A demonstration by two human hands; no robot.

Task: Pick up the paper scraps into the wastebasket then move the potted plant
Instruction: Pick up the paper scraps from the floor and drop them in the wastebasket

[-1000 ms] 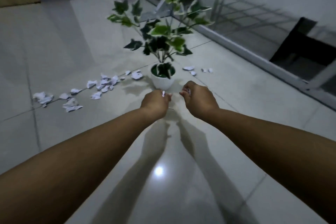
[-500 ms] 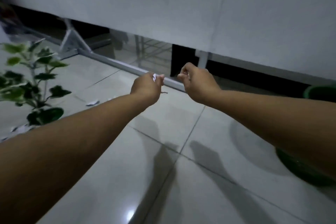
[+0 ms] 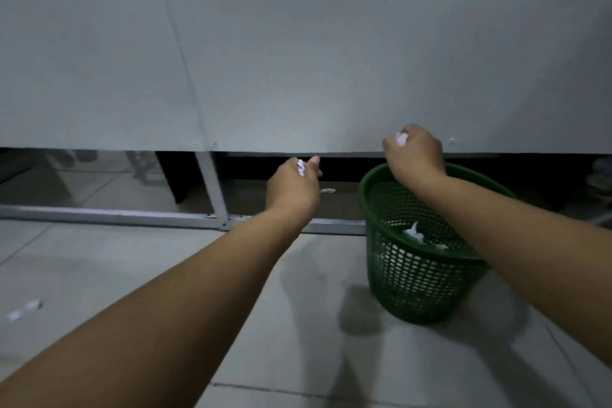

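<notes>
- The left hand [image 3: 293,190], at the centre of the frame, is curled around a white paper scrap [image 3: 301,167] that peeks out between thumb and fingers. It sits to the left of the basket, not over it.
- The right hand [image 3: 414,151], right of centre, is clenched on another white scrap [image 3: 401,138] and is held above the far rim of the wastebasket.
- The green mesh wastebasket [image 3: 414,272] stands upright on the tiled floor [image 3: 99,268] at lower right. A few white scraps in the basket [image 3: 414,232] lie inside it.
- Two small scraps on the floor [image 3: 23,310], blurred, lie at the far lower left, well apart from the basket.
- A grey panel wall [image 3: 298,43] fills the upper half, with a metal frame [image 3: 132,214] along its base.
- The potted plant is out of view.
- No writing, label or brand can be read anywhere.
</notes>
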